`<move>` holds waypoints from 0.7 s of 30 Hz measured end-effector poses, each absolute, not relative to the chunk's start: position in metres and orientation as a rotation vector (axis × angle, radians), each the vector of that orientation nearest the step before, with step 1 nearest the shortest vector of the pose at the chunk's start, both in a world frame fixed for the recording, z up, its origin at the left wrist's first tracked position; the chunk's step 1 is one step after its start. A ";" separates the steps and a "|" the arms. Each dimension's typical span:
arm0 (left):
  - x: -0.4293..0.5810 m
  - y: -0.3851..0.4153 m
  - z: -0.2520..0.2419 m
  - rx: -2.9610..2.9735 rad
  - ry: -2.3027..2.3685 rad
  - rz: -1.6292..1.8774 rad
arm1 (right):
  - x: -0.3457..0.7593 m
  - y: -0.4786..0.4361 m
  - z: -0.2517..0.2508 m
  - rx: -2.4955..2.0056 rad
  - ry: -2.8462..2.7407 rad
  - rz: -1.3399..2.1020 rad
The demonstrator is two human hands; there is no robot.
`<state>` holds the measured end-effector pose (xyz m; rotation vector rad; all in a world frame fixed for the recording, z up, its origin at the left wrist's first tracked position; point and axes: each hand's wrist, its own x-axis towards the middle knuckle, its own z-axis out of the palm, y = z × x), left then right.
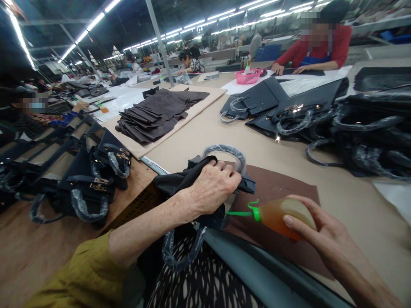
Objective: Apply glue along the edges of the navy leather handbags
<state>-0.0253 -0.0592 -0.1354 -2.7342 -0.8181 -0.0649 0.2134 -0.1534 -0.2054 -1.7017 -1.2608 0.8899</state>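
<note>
My left hand (216, 184) is closed on the dark cloth and edge of a black handbag (175, 182) at the table's near edge. The bag's handles (184, 252) are wrapped in clear plastic; one arches up behind my hand and the other hangs down in front. My right hand (313, 222) grips a squeeze bottle (272, 214) of amber liquid, tilted on its side. Its thin green nozzle points left, and the tip is close to the bag, below my left hand. Whether the tip touches the bag is unclear. A brown sheet (289, 188) lies under the bottle.
Dark fabric pieces (160, 111) are stacked on a board (141, 149). More black bags lie at the right (298, 107) and stand in rows at the left (83, 179). Farther back are a pink basket (248, 78) and a person in red (340, 47).
</note>
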 end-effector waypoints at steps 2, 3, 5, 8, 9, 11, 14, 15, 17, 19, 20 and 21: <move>-0.025 -0.059 -0.136 -2.732 -0.820 -0.061 | 0.218 -0.155 -0.210 -1.707 -1.264 0.935; -0.025 -0.059 -0.136 -2.732 -0.820 -0.059 | 0.221 -0.156 -0.213 -1.708 -1.270 0.967; -0.025 -0.059 -0.135 -2.732 -0.823 -0.060 | 0.227 -0.157 -0.218 -1.705 -1.297 1.020; -0.024 -0.059 -0.135 -2.729 -0.827 -0.062 | 0.229 -0.159 -0.220 -1.685 -1.327 1.014; -0.024 -0.059 -0.134 -2.728 -0.827 -0.059 | 0.228 -0.160 -0.219 -1.681 -1.329 0.998; -0.023 -0.059 -0.134 -2.727 -0.831 -0.045 | 0.223 -0.161 -0.216 -1.679 -1.311 0.963; -0.023 -0.059 -0.134 -2.723 -0.837 -0.021 | 0.217 -0.162 -0.212 -1.685 -1.313 0.934; -0.023 -0.060 -0.134 -2.722 -0.836 -0.015 | 0.216 -0.162 -0.211 -1.690 -1.320 0.942; -0.024 -0.060 -0.134 -2.721 -0.831 -0.007 | 0.216 -0.163 -0.210 -1.703 -1.316 0.979; -0.024 -0.060 -0.135 -2.722 -0.824 0.002 | 0.216 -0.165 -0.209 -1.704 -1.291 1.008; -0.024 -0.060 -0.135 -2.722 -0.821 0.004 | 0.215 -0.166 -0.208 -1.700 -1.274 1.010; -0.025 -0.059 -0.135 -2.721 -0.820 0.005 | 0.215 -0.167 -0.208 -1.690 -1.259 1.009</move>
